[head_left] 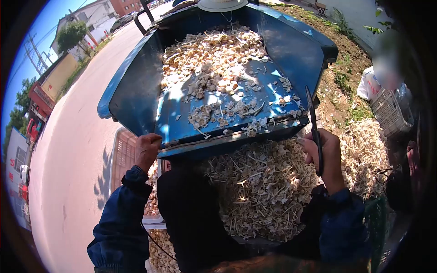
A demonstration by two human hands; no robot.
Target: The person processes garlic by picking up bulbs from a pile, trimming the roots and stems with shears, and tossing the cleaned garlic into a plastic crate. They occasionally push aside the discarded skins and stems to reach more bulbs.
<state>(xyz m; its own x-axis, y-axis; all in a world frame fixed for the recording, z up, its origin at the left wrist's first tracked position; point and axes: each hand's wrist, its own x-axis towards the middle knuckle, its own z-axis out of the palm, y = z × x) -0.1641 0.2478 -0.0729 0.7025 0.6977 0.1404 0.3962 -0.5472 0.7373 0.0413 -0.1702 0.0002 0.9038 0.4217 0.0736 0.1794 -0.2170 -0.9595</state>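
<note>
A blue metal trough (177, 125) stands in front of me, with a heap of garlic bulbs and cloves (214, 59) at its far end. Loose papery skins and stem bits (227, 111) lie along its near end. My left hand (148, 152) is closed at the trough's near left corner, its fingers against the front edge. At the near right corner, my right hand (327, 152) is wrapped around dark scissors (315, 132), the long blade pointing up and away. The fingertips of that hand are partly hidden behind the scissors.
Cut stems and skins (264, 186) are piled below the trough between my legs, with more skins (364, 150) on the right. Left below stand a pink crate (124, 154) and containers of garlic (163, 248). At right, a person (387, 68) is near a pale crate (389, 113).
</note>
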